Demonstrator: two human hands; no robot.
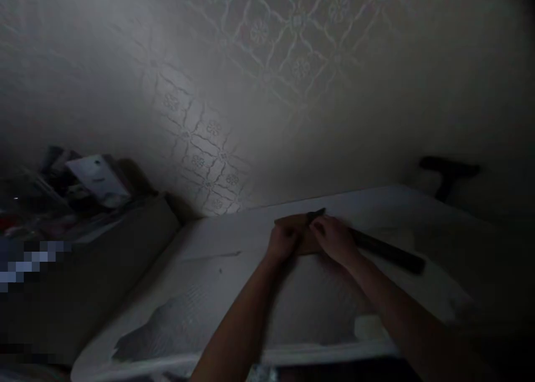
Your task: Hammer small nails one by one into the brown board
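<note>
A flat brown piece (309, 245), perhaps card or wood, lies on the white table (251, 282). My left hand (283, 241) is closed on its left side, fingers curled over the edge. At its right side is my right hand (336, 238), fingers pinched together around or against a small dark pointed thing (316, 214). The fingers partly cover that thing, and the dim light hides its kind. A long black bar (390, 253) lies on the table just right of my right hand; its near end runs behind the wrist.
Patterned wallpaper (267, 92) rises behind the table. On the left, a white box (100, 179) and clutter top a dark block-like piece of furniture (125, 248). A dark T-shaped object (449, 173) stands at the back right. A pale block (370, 327) sits near the front edge.
</note>
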